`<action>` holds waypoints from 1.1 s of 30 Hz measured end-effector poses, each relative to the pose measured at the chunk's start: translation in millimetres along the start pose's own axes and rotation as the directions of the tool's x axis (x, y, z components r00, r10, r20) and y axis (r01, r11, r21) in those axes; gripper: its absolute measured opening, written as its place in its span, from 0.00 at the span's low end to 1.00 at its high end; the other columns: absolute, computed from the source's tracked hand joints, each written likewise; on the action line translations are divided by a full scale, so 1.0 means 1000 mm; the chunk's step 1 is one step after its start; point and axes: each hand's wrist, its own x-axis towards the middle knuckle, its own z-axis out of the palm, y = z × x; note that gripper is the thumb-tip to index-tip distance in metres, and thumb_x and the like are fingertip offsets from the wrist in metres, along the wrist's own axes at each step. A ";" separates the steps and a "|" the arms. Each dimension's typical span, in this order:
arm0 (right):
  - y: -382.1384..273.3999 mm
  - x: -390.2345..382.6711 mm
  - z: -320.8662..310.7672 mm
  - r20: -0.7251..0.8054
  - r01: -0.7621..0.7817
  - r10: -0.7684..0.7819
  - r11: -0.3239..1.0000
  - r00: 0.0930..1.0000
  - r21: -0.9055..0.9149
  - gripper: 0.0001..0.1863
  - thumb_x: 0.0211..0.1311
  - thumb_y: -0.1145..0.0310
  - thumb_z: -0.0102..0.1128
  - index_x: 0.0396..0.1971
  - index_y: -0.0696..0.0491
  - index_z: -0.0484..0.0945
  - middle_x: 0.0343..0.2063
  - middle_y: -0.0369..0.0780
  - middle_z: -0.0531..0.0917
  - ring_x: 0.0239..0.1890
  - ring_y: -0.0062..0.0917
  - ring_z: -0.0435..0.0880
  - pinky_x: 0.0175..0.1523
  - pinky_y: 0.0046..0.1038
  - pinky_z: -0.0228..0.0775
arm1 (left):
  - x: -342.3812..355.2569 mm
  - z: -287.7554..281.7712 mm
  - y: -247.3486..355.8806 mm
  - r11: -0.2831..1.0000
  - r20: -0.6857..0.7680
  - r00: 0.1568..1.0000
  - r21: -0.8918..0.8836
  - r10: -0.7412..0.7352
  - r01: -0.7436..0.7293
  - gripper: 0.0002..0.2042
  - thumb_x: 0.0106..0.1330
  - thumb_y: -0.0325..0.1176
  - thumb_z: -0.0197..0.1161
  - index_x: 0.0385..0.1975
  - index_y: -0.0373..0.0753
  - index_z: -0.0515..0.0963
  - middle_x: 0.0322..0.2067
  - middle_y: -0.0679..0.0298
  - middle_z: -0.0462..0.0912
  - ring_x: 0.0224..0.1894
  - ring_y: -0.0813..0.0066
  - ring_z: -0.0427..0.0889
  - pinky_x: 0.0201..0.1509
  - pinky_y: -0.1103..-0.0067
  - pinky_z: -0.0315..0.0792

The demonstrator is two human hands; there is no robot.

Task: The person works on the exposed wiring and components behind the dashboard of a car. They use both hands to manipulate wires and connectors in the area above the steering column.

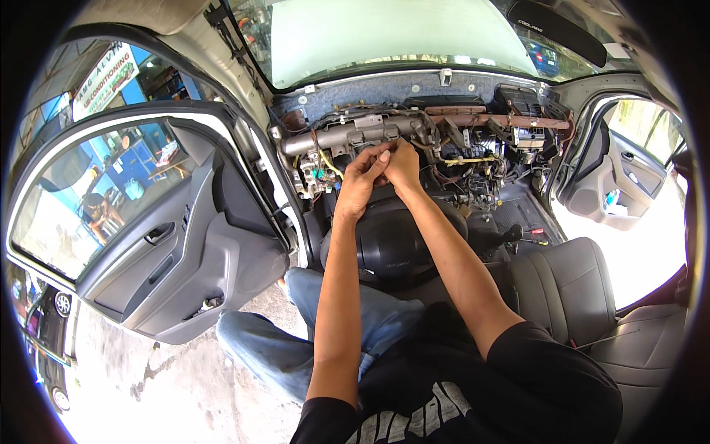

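I've got my left hand point(360, 180) and right hand point(400, 163) touching, fingers curled together just below the grey steering column bracket point(347, 137), though whether either grip clamps anything I cannot tell.

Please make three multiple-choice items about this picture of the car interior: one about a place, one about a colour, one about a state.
1. Where are both hands?
A. On the door panel
B. At the steering column, under the bare metal dash beam
C. On the passenger seat

2. What colour is the passenger seat?
A. Red
B. Grey
C. Blue

3. How is the driver's door?
A. Open
B. Shut
C. Taken off

Answers:
1 B: the left hand and right hand meet below the metal beam, above the steering wheel.
2 B: the passenger seat is grey.
3 A: the driver's door is swung outward.
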 end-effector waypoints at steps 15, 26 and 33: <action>-0.009 -0.004 -0.003 -0.034 -0.032 0.033 0.999 0.999 0.042 0.15 0.60 0.64 0.64 0.37 0.63 0.83 0.35 0.53 0.88 0.41 0.45 0.89 0.46 0.40 0.78 | 0.002 0.000 -0.001 1.000 -0.031 0.999 -0.004 -0.020 0.020 0.22 0.73 0.44 0.65 0.60 0.38 0.78 0.30 0.73 0.76 0.32 0.86 0.71 0.37 0.85 0.69; -0.002 -0.001 -0.002 0.012 -0.053 0.052 0.996 0.999 0.066 0.16 0.61 0.65 0.64 0.41 0.64 0.83 0.37 0.53 0.88 0.41 0.43 0.89 0.45 0.39 0.79 | 0.000 0.001 -0.001 1.000 -0.051 0.998 0.002 -0.022 0.022 0.26 0.72 0.45 0.66 0.63 0.36 0.74 0.32 0.72 0.77 0.35 0.85 0.75 0.39 0.84 0.71; 0.018 0.011 0.000 0.049 -0.019 0.017 0.999 0.999 0.032 0.18 0.62 0.64 0.64 0.42 0.65 0.83 0.37 0.54 0.87 0.40 0.41 0.89 0.44 0.38 0.79 | 0.003 -0.001 -0.004 0.996 -0.055 0.998 0.080 -0.038 0.042 0.34 0.70 0.50 0.66 0.67 0.31 0.69 0.48 0.61 0.82 0.42 0.77 0.79 0.42 0.80 0.73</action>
